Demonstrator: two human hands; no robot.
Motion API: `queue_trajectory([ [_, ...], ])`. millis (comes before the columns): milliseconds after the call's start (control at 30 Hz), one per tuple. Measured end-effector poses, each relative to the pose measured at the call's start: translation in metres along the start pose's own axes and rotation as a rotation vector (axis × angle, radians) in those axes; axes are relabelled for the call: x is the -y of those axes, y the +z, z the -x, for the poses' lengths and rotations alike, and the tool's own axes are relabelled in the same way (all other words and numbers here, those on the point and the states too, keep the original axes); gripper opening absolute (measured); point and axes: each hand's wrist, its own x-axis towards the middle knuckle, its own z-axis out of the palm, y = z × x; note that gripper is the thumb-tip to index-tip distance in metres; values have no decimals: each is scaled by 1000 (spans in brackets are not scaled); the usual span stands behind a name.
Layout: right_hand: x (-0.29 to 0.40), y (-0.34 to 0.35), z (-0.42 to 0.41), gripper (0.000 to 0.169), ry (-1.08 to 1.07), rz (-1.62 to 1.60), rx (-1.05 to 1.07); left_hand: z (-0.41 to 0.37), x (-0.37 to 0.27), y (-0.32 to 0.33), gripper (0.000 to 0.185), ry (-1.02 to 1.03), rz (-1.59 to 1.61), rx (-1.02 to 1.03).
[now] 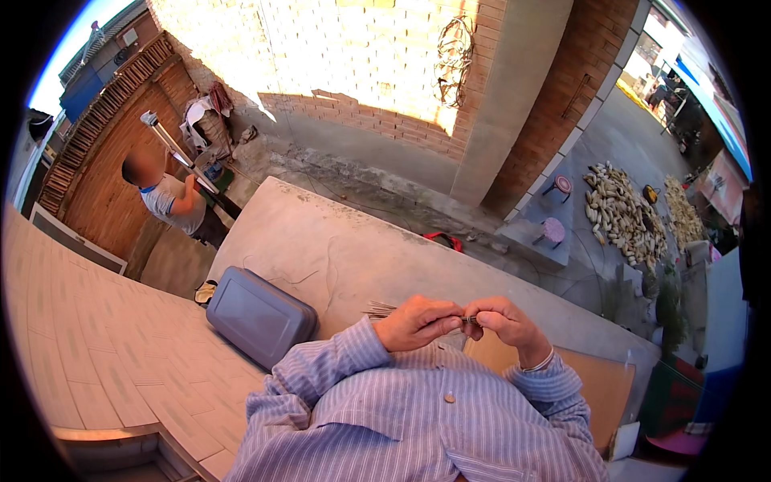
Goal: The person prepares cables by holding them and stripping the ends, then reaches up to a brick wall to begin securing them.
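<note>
My left hand [417, 323] and my right hand [505, 325] meet in front of my striped shirt. Between them is a small bundle of thin dark strands [468, 319], possibly wire, pinched by the fingers of both hands. More thin rods or strands [379, 309] stick out behind my left hand, above the pale slab; whether they join the pinched bundle is hidden by the hand. Below and behind my right hand lies a flat tan board [593, 376].
A grey lidded plastic box [260, 313] stands on the concrete slab [361, 241]. Beyond its far left end, a person [181, 202] holds a metal tripod [174, 147]. Two round stools [551, 231] and a heap of corn cobs [620, 211] are at the right.
</note>
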Motion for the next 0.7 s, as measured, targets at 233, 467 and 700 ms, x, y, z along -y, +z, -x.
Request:
queue_trajectory([
  [233, -18, 4, 9, 38, -179, 26, -464, -20, 14, 8, 15, 11, -85, -27],
  [467, -20, -9, 42, 38, -320, -148, -661, -52, 41, 30, 17, -152, 115, 84],
  [700, -14, -2, 101, 41, -442, -280, -485, -72, 50, 68, 33, 86, 65, 92],
])
